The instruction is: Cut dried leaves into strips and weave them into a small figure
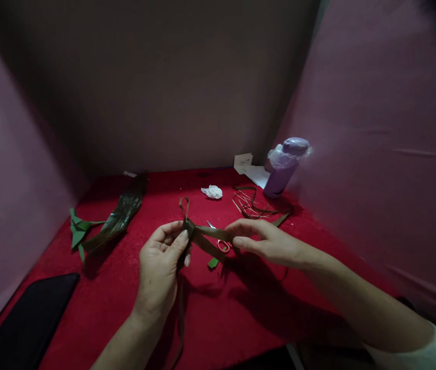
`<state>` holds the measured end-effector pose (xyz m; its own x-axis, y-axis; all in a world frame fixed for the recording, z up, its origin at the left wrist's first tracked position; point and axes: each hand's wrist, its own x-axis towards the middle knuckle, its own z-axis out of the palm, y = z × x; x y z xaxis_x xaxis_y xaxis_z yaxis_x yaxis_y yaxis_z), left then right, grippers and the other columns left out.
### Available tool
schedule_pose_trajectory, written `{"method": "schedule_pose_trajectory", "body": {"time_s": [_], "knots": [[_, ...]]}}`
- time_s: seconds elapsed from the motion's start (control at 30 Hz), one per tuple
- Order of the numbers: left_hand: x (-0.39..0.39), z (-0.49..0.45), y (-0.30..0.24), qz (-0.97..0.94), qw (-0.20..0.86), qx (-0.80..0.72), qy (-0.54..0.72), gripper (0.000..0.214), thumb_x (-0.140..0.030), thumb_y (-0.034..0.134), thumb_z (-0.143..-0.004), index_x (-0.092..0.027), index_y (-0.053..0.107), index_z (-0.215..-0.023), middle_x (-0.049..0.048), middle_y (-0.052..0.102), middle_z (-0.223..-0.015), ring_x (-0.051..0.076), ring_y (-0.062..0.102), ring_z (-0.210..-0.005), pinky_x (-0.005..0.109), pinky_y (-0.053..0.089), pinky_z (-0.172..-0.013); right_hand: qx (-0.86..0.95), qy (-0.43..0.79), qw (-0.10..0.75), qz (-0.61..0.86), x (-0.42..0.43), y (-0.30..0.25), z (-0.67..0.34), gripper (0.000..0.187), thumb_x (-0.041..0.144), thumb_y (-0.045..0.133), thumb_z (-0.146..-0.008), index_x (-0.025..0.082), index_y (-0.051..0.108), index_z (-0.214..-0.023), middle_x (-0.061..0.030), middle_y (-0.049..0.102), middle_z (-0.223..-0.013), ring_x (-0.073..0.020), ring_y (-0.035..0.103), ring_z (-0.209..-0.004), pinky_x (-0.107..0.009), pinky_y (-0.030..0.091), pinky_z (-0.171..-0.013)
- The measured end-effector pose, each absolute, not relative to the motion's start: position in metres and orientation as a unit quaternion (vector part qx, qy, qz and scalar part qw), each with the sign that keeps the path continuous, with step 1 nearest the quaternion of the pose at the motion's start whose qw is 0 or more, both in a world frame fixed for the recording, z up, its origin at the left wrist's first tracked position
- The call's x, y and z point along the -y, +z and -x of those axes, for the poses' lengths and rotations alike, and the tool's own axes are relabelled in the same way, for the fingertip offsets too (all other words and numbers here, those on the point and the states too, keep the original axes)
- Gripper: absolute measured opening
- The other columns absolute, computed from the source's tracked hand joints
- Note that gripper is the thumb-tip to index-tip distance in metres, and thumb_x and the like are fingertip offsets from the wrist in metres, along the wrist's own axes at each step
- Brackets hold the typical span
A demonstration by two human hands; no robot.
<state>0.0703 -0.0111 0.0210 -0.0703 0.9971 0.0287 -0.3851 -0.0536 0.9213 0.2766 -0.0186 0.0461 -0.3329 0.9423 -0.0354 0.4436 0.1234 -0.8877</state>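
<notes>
Between thumb and fingers, my left hand (162,262) pinches the folded knot of a brownish-green leaf strip (210,233). A small loop sticks up from that knot, and a narrow tail hangs below toward the table's front. My right hand (260,239) grips one flat end of the strip, which stretches out to the right; a second end slants down beside it. Behind and under the strip lie scissors (223,246) with orange-pink handles, partly covered. A small green leaf scrap (213,263) rests on the red cloth below.
At left lie a folded green leaf figure (79,228) and a bundle of dark leaf strips (123,210). A black flat case (29,318) is at front left. Crumpled white tissue (212,192), thin strips (250,203), papers (256,174) and a purple container (280,174) stand farther back. Pink side walls (387,154) flank the table.
</notes>
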Motion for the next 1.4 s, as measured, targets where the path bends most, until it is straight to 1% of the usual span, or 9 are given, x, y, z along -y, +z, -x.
{"method": "schedule_pose_trajectory", "body": {"time_s": [0.07,0.13,0.3,0.43,0.53,0.83,1.07,1.2,1.4], "knots": [[0.011,-0.071,0.022,-0.386,0.568,-0.398,0.608,0.024,-0.021,0.071,-0.066,-0.014,0.062,-0.088,0.0000,0.062,-0.070,0.005,0.048,-0.046,0.016,0.038,-0.038,0.709,0.396,0.319,0.488,0.016,0.049,-0.262,0.027,0.033,0.053,-0.085,0.021,0.061,-0.107,-0.0051,0.063,-0.104,-0.0174,0.057,-0.094,-0.033,0.043,-0.083],[0.010,-0.071,0.023,-0.376,0.576,-0.399,0.606,0.025,-0.021,0.072,-0.065,-0.014,0.062,-0.087,0.0000,0.062,-0.070,0.006,0.049,-0.046,0.016,0.038,-0.038,0.722,0.343,0.365,0.478,0.015,0.052,-0.247,0.025,0.032,0.054,-0.085,0.022,0.061,-0.106,-0.0054,0.061,-0.107,-0.0181,0.055,-0.099,-0.034,0.041,-0.087],[0.010,-0.070,0.023,-0.373,0.571,-0.408,0.608,0.028,-0.023,0.073,-0.063,-0.015,0.061,-0.088,0.0004,0.063,-0.071,0.007,0.050,-0.047,0.017,0.040,-0.039,0.757,0.165,0.430,0.464,0.017,0.054,-0.217,0.006,0.025,0.058,-0.083,0.021,0.062,-0.082,-0.0026,0.060,-0.086,-0.0159,0.053,-0.085,-0.032,0.037,-0.081],[0.011,-0.070,0.020,-0.400,0.539,-0.422,0.609,0.026,-0.023,0.071,-0.066,-0.016,0.060,-0.089,0.0006,0.065,-0.076,0.006,0.051,-0.048,0.017,0.042,-0.043,0.751,0.115,0.397,0.514,0.018,0.051,-0.204,0.017,0.033,0.059,-0.082,0.020,0.061,-0.071,-0.0018,0.061,-0.072,-0.0154,0.051,-0.072,-0.031,0.034,-0.071],[0.013,-0.069,0.020,-0.420,0.520,-0.425,0.610,0.024,-0.022,0.069,-0.069,-0.017,0.061,-0.091,0.0015,0.066,-0.081,0.006,0.054,-0.052,0.017,0.044,-0.045,0.731,0.153,0.403,0.529,0.016,0.045,-0.200,0.023,0.036,0.057,-0.082,0.020,0.060,-0.067,-0.0014,0.062,-0.068,-0.0140,0.051,-0.065,-0.029,0.034,-0.064],[0.016,-0.068,0.022,-0.432,0.515,-0.408,0.617,0.024,-0.022,0.069,-0.069,-0.016,0.062,-0.091,0.0047,0.068,-0.089,0.013,0.062,-0.069,0.021,0.052,-0.053,0.634,0.352,0.457,0.515,0.008,0.032,-0.198,0.018,0.031,0.056,-0.080,0.017,0.062,-0.070,-0.0001,0.059,-0.064,-0.0106,0.050,-0.058,-0.023,0.037,-0.054],[0.013,-0.069,0.021,-0.409,0.539,-0.402,0.617,0.025,-0.022,0.070,-0.068,-0.015,0.061,-0.091,0.0054,0.068,-0.088,0.014,0.062,-0.069,0.022,0.054,-0.051,0.539,0.482,0.515,0.459,0.005,0.028,-0.196,0.015,0.028,0.062,-0.074,0.013,0.063,-0.071,-0.0011,0.059,-0.067,-0.0105,0.051,-0.061,-0.024,0.041,-0.061],[0.013,-0.068,0.019,-0.415,0.538,-0.409,0.609,0.026,-0.022,0.071,-0.068,-0.014,0.061,-0.091,0.0056,0.068,-0.088,0.015,0.063,-0.072,0.023,0.055,-0.052,0.496,0.509,0.531,0.461,0.003,0.026,-0.194,0.018,0.030,0.069,-0.067,0.013,0.062,-0.066,0.0004,0.058,-0.062,-0.0094,0.049,-0.057,-0.024,0.039,-0.057],[0.013,-0.067,0.018,-0.408,0.552,-0.409,0.602,0.026,-0.021,0.070,-0.069,-0.014,0.060,-0.092,0.0064,0.067,-0.092,0.018,0.063,-0.079,0.026,0.057,-0.054,0.431,0.538,0.568,0.449,0.005,0.025,-0.189,0.015,0.027,0.069,-0.065,0.014,0.063,-0.063,0.0010,0.059,-0.060,-0.0084,0.049,-0.057,-0.022,0.038,-0.057]]}}
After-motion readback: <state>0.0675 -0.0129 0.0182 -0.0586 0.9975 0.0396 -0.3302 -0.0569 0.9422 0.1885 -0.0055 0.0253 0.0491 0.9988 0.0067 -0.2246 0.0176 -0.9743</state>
